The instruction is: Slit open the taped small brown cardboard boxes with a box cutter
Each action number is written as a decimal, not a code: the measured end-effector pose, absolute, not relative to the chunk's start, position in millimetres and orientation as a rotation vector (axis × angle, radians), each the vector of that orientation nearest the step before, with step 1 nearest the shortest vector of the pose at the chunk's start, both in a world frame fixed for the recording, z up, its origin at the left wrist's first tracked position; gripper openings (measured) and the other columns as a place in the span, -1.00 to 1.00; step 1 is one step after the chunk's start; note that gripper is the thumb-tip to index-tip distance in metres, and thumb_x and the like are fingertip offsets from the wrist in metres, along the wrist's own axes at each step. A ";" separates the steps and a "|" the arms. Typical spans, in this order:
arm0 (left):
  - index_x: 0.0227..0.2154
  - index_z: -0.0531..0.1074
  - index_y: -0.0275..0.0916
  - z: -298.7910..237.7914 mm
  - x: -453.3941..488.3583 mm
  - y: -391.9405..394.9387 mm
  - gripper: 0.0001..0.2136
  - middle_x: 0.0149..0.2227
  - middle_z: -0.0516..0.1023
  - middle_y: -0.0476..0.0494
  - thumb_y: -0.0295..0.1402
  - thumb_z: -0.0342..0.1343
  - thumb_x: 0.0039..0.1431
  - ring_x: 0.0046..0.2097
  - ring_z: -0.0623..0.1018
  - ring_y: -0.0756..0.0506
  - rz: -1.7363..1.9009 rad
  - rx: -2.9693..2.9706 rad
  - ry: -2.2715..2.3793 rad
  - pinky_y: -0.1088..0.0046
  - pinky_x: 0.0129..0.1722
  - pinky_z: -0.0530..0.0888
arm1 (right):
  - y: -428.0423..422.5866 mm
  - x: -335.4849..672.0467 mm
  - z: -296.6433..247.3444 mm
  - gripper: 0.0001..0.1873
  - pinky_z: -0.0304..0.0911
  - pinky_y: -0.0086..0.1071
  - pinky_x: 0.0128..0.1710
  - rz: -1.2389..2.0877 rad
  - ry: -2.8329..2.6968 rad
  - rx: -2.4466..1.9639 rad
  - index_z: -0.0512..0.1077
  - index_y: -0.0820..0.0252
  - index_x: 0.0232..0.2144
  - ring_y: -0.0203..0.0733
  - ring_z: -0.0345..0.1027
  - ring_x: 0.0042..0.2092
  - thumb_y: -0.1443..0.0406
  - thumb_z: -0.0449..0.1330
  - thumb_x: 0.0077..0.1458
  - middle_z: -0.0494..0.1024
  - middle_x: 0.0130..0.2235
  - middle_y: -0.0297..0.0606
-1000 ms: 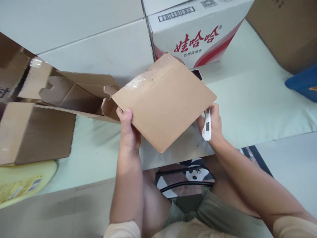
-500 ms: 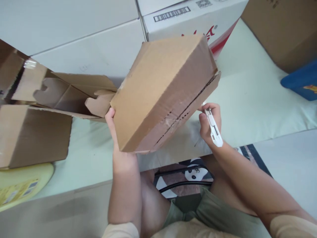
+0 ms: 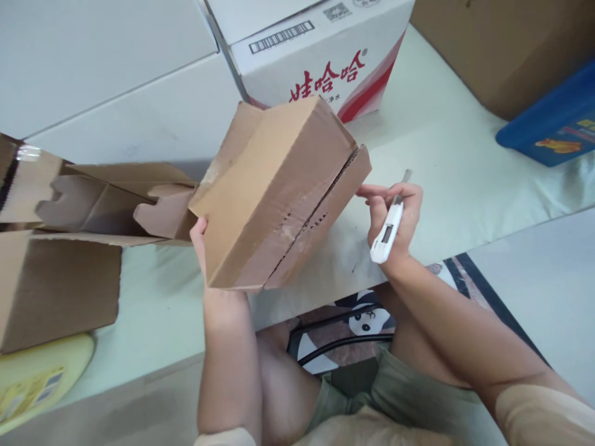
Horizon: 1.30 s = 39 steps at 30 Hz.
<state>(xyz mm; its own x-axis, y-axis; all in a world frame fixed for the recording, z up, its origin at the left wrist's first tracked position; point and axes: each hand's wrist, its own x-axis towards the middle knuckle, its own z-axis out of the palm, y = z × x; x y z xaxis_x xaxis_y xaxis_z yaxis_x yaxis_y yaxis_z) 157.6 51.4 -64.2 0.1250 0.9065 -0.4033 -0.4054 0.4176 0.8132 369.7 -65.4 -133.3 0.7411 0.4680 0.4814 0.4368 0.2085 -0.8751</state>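
A brown cardboard box (image 3: 269, 179) is held tilted above the pale green cloth, its taped seam turned toward me and to the right. My left hand (image 3: 199, 244) grips it at the lower left corner, with the thumb on the near face and the other fingers hidden beneath. In my right hand (image 3: 397, 214) is a white utility knife (image 3: 388, 232), its blade pointing up and away. The seam looks slit along its length. Fingertips of my right hand reach out close to the box's right end; whether they touch it I cannot tell.
Open cardboard boxes (image 3: 106, 204) stand at the left, above a yellow container (image 3: 46, 378). Behind are white cartons, one with red lettering (image 3: 325, 74). A blue container (image 3: 548, 130) and a large brown box (image 3: 502, 56) sit at the right on the cloth-covered surface (image 3: 446, 155).
The held box has shifted left and slightly lower in view. My right hand has turned the knife, so its blade now shows pointing up. The camera view has shifted too.
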 end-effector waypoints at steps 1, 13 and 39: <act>-0.19 0.57 -0.15 -66.6 159.0 52.0 -0.66 -0.32 0.68 0.02 0.01 0.18 0.19 -0.31 0.60 -0.11 1.049 0.597 1.036 0.38 -0.32 0.52 | -66.4 372.1 -133.4 -0.63 0.52 0.02 -0.03 0.007 -0.820 -1.394 0.13 -0.05 -0.15 -0.01 0.68 -0.05 -0.09 0.15 0.37 0.69 -0.11 -0.20; -0.15 0.57 -0.10 -89.6 177.7 46.4 -0.51 -0.05 0.70 -0.18 0.13 0.32 -0.01 0.16 0.61 -0.33 1.063 0.805 0.992 0.24 -0.01 0.63 | -68.6 386.9 -148.4 -0.81 0.36 0.23 0.15 -0.121 -1.274 -1.431 0.22 -0.05 -0.20 0.14 0.63 0.10 0.09 0.16 0.29 0.66 -0.22 -0.27; -0.14 0.58 -0.18 -111.5 171.4 50.5 -0.59 -0.28 0.68 -0.15 0.08 0.16 0.26 -0.23 0.69 -0.22 0.850 0.355 0.908 0.31 -0.32 0.64 | -83.0 348.0 -108.2 -0.69 0.15 -0.38 -0.61 0.092 -0.932 -0.952 0.37 -0.06 -0.13 -0.28 0.29 -0.53 -0.09 0.15 0.37 0.40 -0.44 -0.40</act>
<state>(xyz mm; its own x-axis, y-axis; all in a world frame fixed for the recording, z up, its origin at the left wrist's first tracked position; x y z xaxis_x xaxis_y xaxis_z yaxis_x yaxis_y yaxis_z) 171.4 50.5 -111.5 0.3287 0.7720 -0.5440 -0.4919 0.6317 0.5991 348.0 -83.0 -108.2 0.6230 0.4485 0.6409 0.3148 0.6063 -0.7303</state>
